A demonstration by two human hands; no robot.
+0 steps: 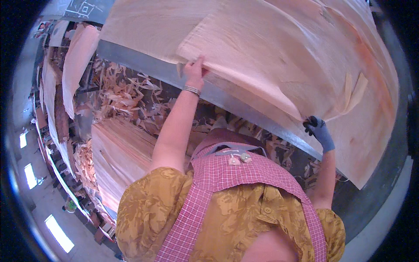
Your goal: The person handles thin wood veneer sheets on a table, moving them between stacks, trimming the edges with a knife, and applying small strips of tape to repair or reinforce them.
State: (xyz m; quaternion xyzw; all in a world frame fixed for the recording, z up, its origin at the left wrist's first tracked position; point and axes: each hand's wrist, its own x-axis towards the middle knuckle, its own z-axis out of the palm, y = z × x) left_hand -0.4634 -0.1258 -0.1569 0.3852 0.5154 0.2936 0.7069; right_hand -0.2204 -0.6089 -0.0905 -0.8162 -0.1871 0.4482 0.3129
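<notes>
A large, thin sheet of pale wood veneer [266, 56] lies across the table in front of me, its near edge lifted and curling. My left hand [195, 72], bare with a band at the wrist, is closed on that near edge. Farther right, my right hand [318, 131], in a grey glove with dark fingertips, pinches the same edge near its right end. A narrow torn strip of veneer [355, 94] sticks up just beyond the glove. Under the lifted sheet lies more veneer [139, 26], reaching out to the left and right.
The table's grey metal edge [131, 57] runs slantwise between me and the veneer. Below it, veneer scraps [120, 94] litter the floor. At my left stands a stack of veneer sheets [118, 153], and farther left another sheet [80, 65] hangs down.
</notes>
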